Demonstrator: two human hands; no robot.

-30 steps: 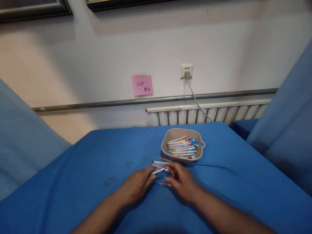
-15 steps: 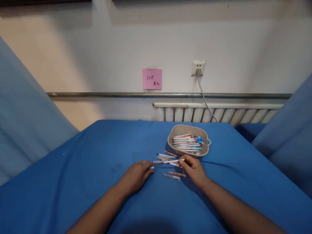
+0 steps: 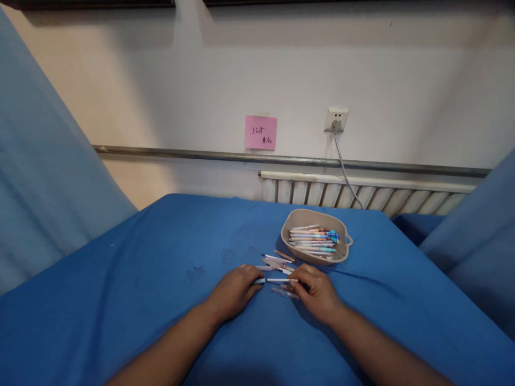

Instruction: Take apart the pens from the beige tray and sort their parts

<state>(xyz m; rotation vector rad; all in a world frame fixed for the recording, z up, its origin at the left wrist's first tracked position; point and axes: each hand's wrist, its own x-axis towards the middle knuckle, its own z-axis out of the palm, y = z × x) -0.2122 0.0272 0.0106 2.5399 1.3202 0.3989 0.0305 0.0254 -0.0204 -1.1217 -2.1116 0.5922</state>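
My right hand (image 3: 316, 289) pinches a slim white pen refill (image 3: 278, 280) near its right end. The refill lies level, its dark left end meeting a pale blue pen barrel (image 3: 260, 281). Closed round that barrel is my left hand (image 3: 235, 292), which hides most of it. Whether the refill's end is inside the barrel or only touching, I cannot tell. Just beyond the hands lies a loose pile of pen parts (image 3: 273, 262), among them a dark-tipped refill. Clear and brownish pen pieces (image 3: 285, 292) lie nearer me, partly behind my right fingers.
A beige basket (image 3: 293, 215) holding several assembled-looking pens (image 3: 309, 239) stands behind my right hand. Blue cloth (image 3: 153, 279) covers the table. Behind it are a radiator (image 3: 314, 190), a plugged-in cable (image 3: 341, 166) and a pink note (image 3: 260, 132). Blue curtains (image 3: 48, 177) hang at both sides.
My right hand has brought the refill down and nearer me, in line with the barrel. My left hand has the barrel's end pointing toward it. The view has shifted slightly.
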